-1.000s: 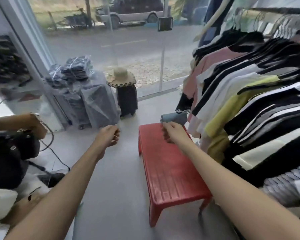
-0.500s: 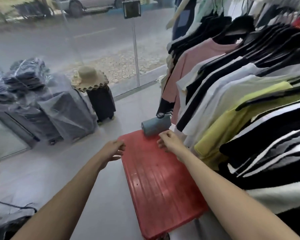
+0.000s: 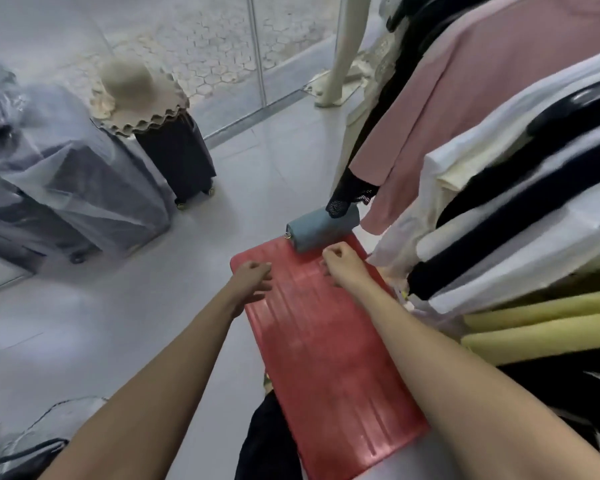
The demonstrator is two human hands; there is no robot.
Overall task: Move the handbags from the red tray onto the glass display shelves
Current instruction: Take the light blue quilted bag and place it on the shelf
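Both arms stretched forward over the red tray (image 3: 329, 358), forearms roughly parallel along its length.

Left hand (image 3: 252, 275): at the tray's far-left corner, palm down, fingers loose and half bent, tips pointing in across the tray. Nothing in it. Can't tell if it touches the tray or hovers.

Right hand (image 3: 340, 263): over the tray's far end, right of centre, back of the hand up, fingers curled under into a fist, empty. Knuckles just short of the handbag (image 3: 321, 228), no contact that I can see.

Handbag: blue-grey, roll-shaped, lying on its side across the tray's far edge (small metal ring on its left end). A black lace hem (image 3: 347, 199) hangs down onto its top.

Right of the tray: rack of hanging clothes (image 3: 499, 202), crowding the tray's right edge. Beyond the tray to the left: black suitcase (image 3: 177, 157) with a straw hat (image 3: 136, 91) on top, plastic-wrapped suitcases (image 3: 77, 192) further left. Past the tray's far end: mannequin leg (image 3: 343, 50). Tray stands on the grey floor (image 3: 118, 306).
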